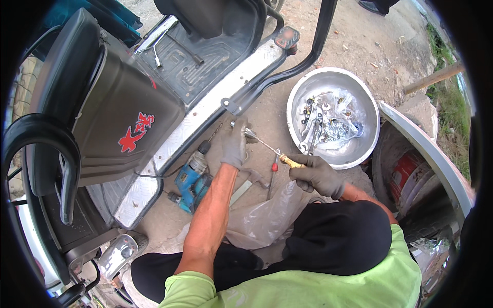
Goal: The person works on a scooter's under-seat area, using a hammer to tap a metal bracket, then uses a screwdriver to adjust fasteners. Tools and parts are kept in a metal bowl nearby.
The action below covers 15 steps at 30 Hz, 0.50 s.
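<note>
My gloved right hand (317, 175) grips the yellow handle of a screwdriver (285, 158), whose shaft points up and left. At the shaft's far end, my gloved left hand (235, 140) holds a small metal part (250, 133); its exact kind is partly hidden by the fingers. That hand is just below a black flat bracket (231, 104) with a hole, beside the vehicle's black tube frame (262, 86). A blue power drill (190, 175) lies on the ground left of my left forearm, its bit pointing up towards the left hand.
A metal basin (369, 134) holds wrenches, a plastic bag and small hardware. Near my right hand lies a red-handled screwdriver (274, 167); a hammer (254, 177) and clear plastic sheet (262, 219) are nearby. Socket wrenches (185, 48) lie on the vehicle's floor. Someone's shoe (373, 7) shows at the top.
</note>
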### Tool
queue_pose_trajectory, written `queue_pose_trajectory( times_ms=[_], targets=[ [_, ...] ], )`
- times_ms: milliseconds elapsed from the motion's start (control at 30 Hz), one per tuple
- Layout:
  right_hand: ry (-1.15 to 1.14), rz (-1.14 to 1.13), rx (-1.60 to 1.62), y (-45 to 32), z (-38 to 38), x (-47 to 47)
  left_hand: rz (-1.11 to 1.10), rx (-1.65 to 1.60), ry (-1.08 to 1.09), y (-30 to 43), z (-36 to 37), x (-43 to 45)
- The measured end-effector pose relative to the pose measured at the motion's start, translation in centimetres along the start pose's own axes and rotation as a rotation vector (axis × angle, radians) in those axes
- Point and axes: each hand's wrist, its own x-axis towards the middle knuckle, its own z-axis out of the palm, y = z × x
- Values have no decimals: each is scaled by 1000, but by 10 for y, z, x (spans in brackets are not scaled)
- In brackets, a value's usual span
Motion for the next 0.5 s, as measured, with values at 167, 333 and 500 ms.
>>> queue_pose_trajectory(
  times_ms=[167, 333, 500],
  targets=[
    [-304, 113, 871, -6, -8, -8, 9, 44, -67, 1, 2, -4],
    [18, 8, -85, -1, -7, -2, -49, 63, -54, -3, 4, -9],
    [464, -397, -1236, 12, -2, 12, -178, 74, 61, -18, 5, -6]
  ],
)
